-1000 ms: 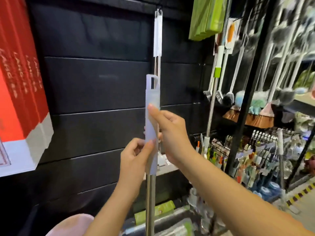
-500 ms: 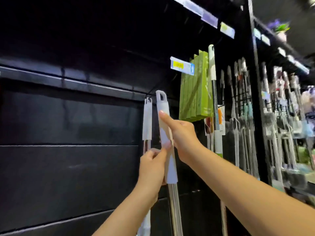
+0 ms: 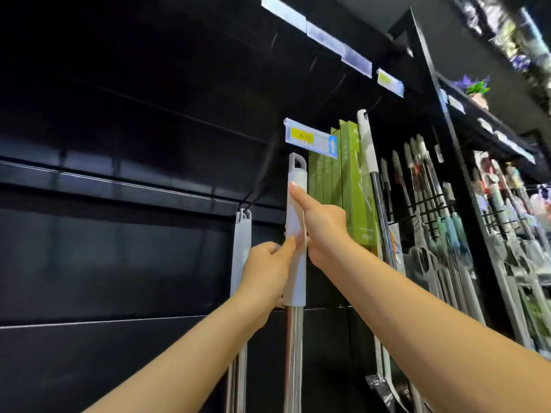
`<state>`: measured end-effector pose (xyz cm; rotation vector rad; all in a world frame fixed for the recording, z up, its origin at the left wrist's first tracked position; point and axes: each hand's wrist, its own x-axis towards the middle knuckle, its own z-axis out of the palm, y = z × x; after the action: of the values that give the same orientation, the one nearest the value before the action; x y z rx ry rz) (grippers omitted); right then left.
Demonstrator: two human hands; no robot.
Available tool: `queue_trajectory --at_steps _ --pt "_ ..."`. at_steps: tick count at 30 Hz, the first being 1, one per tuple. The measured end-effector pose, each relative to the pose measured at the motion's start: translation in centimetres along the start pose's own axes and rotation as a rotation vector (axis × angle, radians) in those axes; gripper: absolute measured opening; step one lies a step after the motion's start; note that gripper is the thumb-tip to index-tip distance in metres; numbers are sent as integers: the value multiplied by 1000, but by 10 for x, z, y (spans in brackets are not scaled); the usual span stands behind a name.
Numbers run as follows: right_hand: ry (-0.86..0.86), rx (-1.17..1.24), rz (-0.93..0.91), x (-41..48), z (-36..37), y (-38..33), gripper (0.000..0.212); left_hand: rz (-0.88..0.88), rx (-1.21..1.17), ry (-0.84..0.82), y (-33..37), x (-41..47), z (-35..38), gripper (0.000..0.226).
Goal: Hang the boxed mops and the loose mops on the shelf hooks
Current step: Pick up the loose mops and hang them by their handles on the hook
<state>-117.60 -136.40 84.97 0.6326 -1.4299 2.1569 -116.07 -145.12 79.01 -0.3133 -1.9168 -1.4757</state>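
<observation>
I hold a loose mop upright by its white plastic handle (image 3: 295, 210), which has a hanging loop at the top and a steel pole below. My left hand (image 3: 268, 272) grips the lower part of the handle, thumb on its front. My right hand (image 3: 322, 228) wraps the handle from the right, forefinger stretched up along it. The loop is level with a black shelf hook (image 3: 262, 186) that sticks out of the dark back panel. Two white-handled mops (image 3: 243, 234) hang on that hook, just to the left. Green boxed mops (image 3: 348, 186) hang to the right.
A yellow price tag (image 3: 310, 141) sits at a hook end just above the loop. Further right hang a white-handled mop (image 3: 368, 150) and several brushes and mops (image 3: 426, 189). A black upright post (image 3: 447, 135) separates the neighbouring bay. Dark panel fills the left.
Both hands have lifted the mop higher, and its loop has come up beside the hook. The view has tilted upward and moved closer to the shelf.
</observation>
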Motion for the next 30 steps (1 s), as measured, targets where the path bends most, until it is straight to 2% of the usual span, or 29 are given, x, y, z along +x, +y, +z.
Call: queue_trajectory --at_steps 6,14,30 --pt "4 81 9 24 11 11 41 17 56 16 7 14 -1 49" --pt "-44 147 -50 36 16 16 45 93 72 41 6 23 -6 69" --pt "-192 184 -10 31 -4 4 47 176 -85 -59 13 12 9 55"
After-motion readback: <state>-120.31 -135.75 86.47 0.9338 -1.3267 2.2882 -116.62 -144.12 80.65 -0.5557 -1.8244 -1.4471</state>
